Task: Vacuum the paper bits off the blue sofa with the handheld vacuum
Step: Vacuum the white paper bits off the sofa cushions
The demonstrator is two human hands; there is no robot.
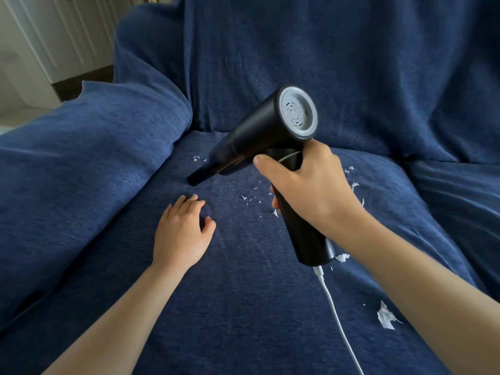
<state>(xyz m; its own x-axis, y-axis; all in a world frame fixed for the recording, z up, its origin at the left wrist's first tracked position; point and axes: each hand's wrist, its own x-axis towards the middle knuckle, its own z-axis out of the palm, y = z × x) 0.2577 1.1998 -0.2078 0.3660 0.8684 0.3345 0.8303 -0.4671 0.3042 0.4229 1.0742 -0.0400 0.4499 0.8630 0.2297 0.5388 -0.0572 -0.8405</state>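
Vacuum, black and shaped like a pistol, sits over the middle of the sofa seat, held in the air by the right hand. That hand is wrapped closed around the upright handle, thumb laid across the front just below the barrel. The barrel slants down and away toward the armrest side, its narrow nozzle close above the fabric; whether it touches cannot be told. A grey vented cap closes the raised rear end. One white cable leaves the bottom of the handle and runs toward the front edge of the seat.

The left hand lies palm down on the seat just in front of the nozzle, fingers loosely spread, holding nothing.

Paper bits are scattered white over the seat: one small cluster behind the nozzle near the seat's back edge, fine specks between the two hands, several shreds beside the right wrist, one piece by the handle's base, and one larger torn scrap toward the front right corner. An exact count is not possible.

The blue sofa is draped in a rumpled, textured cover over backrest, seat and one plump armrest. Beyond the armrest stand white panelled cabinet doors above a pale floor.
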